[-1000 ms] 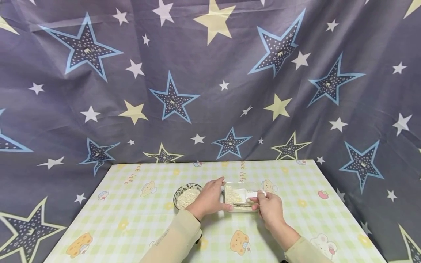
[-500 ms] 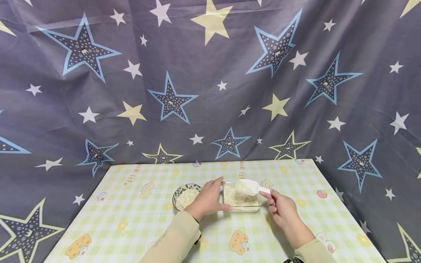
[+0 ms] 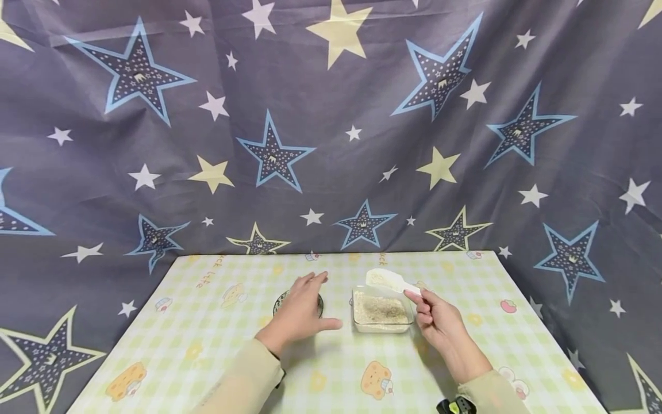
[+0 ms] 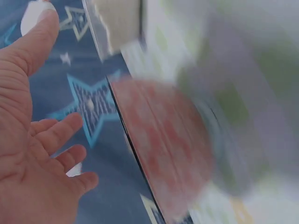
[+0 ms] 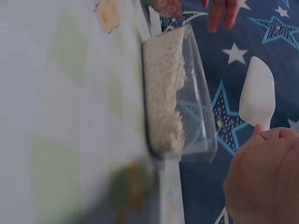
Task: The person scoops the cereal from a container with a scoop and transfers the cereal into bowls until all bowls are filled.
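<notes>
A: Biggest first? Star-print backdrop (image 3: 331, 115) hangs beyond both hands, behind the worktop (image 3: 207, 345), which has a green checked cloth with cartoon prints.

B: Then the clear container (image 3: 383, 313), sitting on the worktop between the two hands, just beside the right hand's fingertips. Pale grain (image 5: 163, 93) fills the bottom; the right wrist view shows it heaped against one side.

A: Bowl?

B: Small dark-rimmed bowl (image 3: 282, 299), mostly hidden under the left hand (image 3: 300, 313). Contents not visible now.

A: Left hand state?

B: Released. Fingers spread and straight, thumb pointing toward the container, not touching it. Whether it touches the bowl or is above it, cannot tell. Left wrist view is too blurred for anything but the flat palm.

A: Right hand?

B: Right hand (image 3: 439, 322) pinches the handle of a white scoop (image 3: 385, 279) between thumb and fingers. Scoop head is raised, beyond the container's far edge, off the grain. A little grain seems to lie in it; hard to tell.
</notes>
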